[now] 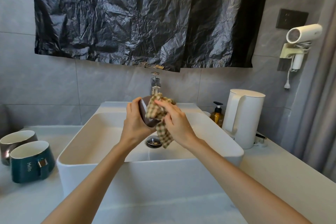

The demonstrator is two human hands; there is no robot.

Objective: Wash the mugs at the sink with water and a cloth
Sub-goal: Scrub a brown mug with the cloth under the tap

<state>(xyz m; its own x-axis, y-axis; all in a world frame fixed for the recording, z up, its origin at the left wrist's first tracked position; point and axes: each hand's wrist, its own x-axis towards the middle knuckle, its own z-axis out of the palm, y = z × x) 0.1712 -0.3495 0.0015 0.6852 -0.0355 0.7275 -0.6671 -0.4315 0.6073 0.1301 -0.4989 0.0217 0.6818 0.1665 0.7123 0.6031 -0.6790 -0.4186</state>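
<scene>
Above the white sink (76,152) my left hand (135,122) grips a brown mug (145,112) tilted on its side. My right hand (177,123) pinches a checked yellow-green cloth (158,112) and presses it against the mug; the cloth's tail hangs down over the drain (153,141). The chrome tap (155,82) stands just behind the mug, and I cannot tell whether water runs. On the counter at the left stand a dark green mug (31,162) marked "Hello" and a grey-brown mug (15,142) behind it.
A white electric kettle (242,116) and an amber pump bottle (217,114) stand right of the sink. A white hair dryer (301,36) hangs on the right wall beside a dark socket (291,21). Black plastic sheeting (141,16) covers the wall above the tap.
</scene>
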